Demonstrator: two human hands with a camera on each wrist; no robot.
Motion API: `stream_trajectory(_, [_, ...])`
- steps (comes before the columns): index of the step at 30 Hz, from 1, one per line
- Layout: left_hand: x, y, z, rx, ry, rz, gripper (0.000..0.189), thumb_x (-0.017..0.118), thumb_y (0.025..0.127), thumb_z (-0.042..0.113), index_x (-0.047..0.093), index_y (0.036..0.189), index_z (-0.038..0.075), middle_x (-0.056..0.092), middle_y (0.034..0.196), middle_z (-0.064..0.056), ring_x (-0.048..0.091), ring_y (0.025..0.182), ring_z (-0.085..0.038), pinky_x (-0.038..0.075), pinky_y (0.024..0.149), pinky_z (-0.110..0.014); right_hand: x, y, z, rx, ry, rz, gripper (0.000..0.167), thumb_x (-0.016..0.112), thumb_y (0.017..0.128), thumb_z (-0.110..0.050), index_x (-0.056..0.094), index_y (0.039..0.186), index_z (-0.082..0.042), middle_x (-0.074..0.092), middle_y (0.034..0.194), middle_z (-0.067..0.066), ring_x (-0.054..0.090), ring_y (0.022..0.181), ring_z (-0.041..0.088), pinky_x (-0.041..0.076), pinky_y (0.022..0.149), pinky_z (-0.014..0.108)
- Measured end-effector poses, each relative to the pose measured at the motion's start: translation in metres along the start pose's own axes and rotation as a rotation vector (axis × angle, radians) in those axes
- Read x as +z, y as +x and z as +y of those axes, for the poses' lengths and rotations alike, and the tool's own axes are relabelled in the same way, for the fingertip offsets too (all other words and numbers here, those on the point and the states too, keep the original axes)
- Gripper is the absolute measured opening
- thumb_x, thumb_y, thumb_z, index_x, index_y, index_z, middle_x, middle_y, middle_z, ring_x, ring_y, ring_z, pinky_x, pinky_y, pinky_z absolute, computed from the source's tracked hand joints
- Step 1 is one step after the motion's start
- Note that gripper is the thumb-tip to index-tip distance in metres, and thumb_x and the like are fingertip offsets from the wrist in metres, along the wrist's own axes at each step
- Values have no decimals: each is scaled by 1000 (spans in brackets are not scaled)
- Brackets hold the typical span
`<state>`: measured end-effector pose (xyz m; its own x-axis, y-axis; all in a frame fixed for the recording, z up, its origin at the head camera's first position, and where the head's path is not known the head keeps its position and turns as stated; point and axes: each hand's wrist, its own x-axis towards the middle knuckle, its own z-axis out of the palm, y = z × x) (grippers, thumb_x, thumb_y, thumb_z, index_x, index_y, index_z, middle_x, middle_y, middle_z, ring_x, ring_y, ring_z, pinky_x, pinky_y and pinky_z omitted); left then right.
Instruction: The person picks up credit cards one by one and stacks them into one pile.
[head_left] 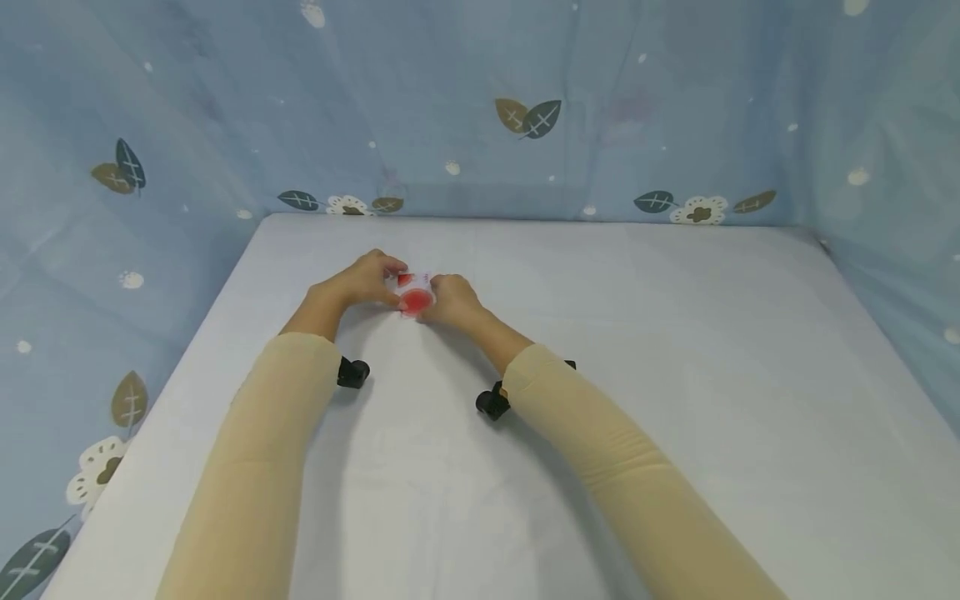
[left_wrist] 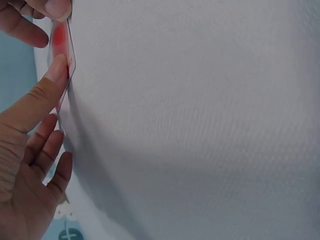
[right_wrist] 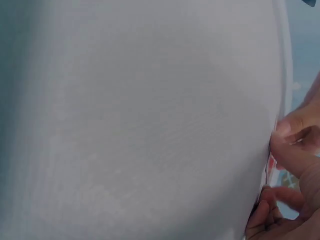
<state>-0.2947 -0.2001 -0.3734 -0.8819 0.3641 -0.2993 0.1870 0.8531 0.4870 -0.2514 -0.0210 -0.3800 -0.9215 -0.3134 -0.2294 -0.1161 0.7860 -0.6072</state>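
A small flat packet [head_left: 416,300], red and white with clear edges, is held between both hands over the far left part of the white table. My left hand [head_left: 366,279] pinches its left side, the thumb across the front face in the left wrist view and the other fingers partly behind. At the opposite side, my right hand [head_left: 456,302] grips the edge between thumb and fingers. In the left wrist view the packet [left_wrist: 60,37] is seen nearly edge-on. Only a thin strip of it shows in the right wrist view, beside the right hand [right_wrist: 295,180].
A white cloth covers the table [head_left: 675,375]. Blue curtain fabric [head_left: 450,100] printed with leaves and flowers hangs at the back and both sides. Black wrist cameras show beside the left sleeve [head_left: 255,450] and the right sleeve [head_left: 622,467].
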Motion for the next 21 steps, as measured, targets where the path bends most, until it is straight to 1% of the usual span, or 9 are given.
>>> stream_trajectory(3, [-1, -1, 1, 4, 15, -27, 68, 77, 75, 13, 48, 135, 1, 44, 130, -23, 40, 122, -36, 28, 107, -50, 0, 1, 3, 13, 19, -4, 66, 76, 80, -24, 49, 135, -2, 54, 134, 12, 44, 129, 25, 35, 106, 33])
stream_trajectory(8, [-2, -4, 1, 13, -10, -45, 61, 79, 73, 9, 54, 128, 1, 51, 127, -21, 40, 122, -34, 27, 108, -50, 0, 2, 6, 19, 40, -10, 63, 76, 80, -23, 51, 135, -5, 54, 134, 11, 45, 128, 24, 35, 106, 33])
stream_trajectory(12, [-3, -5, 2, 2, -14, -45, 68, 81, 72, 13, 50, 131, 3, 49, 125, -20, 41, 119, -33, 30, 106, -49, 0, 1, 6, 27, 30, -6, 61, 76, 81, -23, 53, 135, -7, 56, 132, 9, 47, 127, 22, 37, 104, 33])
stream_trajectory(15, [-3, -6, 2, -14, -1, -36, 73, 82, 71, 16, 46, 134, 4, 47, 123, -20, 42, 116, -33, 33, 104, -48, 0, 0, 6, 21, 45, -11, 60, 75, 81, -23, 52, 135, -7, 56, 132, 9, 48, 126, 22, 38, 103, 34])
stream_trajectory(21, [0, -7, -1, -8, -20, -12, 67, 83, 70, 14, 51, 127, 3, 48, 123, -21, 43, 116, -34, 33, 104, -49, 1, 1, 6, 9, 42, -25, 58, 73, 83, -22, 52, 135, -9, 56, 133, 8, 47, 127, 22, 38, 103, 34])
